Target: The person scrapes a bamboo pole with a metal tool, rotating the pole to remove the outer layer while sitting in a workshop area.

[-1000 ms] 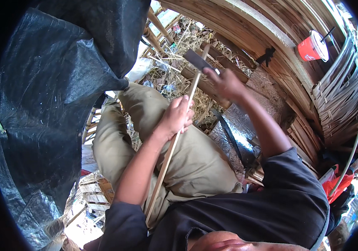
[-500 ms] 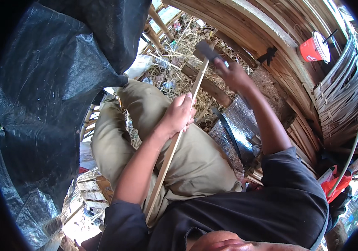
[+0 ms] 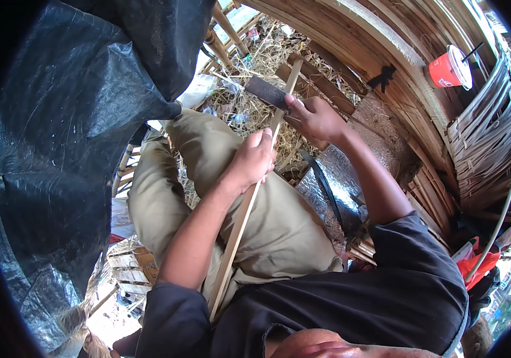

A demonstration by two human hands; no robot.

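Observation:
A long pale bamboo strip (image 3: 240,222) runs slantwise from my lap, across my thigh, to above the straw-covered ground. My left hand (image 3: 252,157) is closed around it near the knee. Farther up, my right hand (image 3: 316,119) grips a knife with a broad dark blade (image 3: 265,92). That blade lies crosswise over the strip, a short way beyond my left hand, its tip pointing left. The knife's handle is mostly hidden in my right fist. Past the blade, the strip's far end (image 3: 295,67) shows again.
Dark plastic sheeting (image 3: 58,131) hangs along the left. Stacked split slats (image 3: 374,45) curve along the far right, with a red cup (image 3: 448,68) holding a straw on them. Silvery foil sheet (image 3: 342,173) and a dark strap (image 3: 324,185) lie right of my leg.
My right hand has drawn the knife back toward me along the strip, from near its far end to close beyond my left hand. My left hand has shifted slightly.

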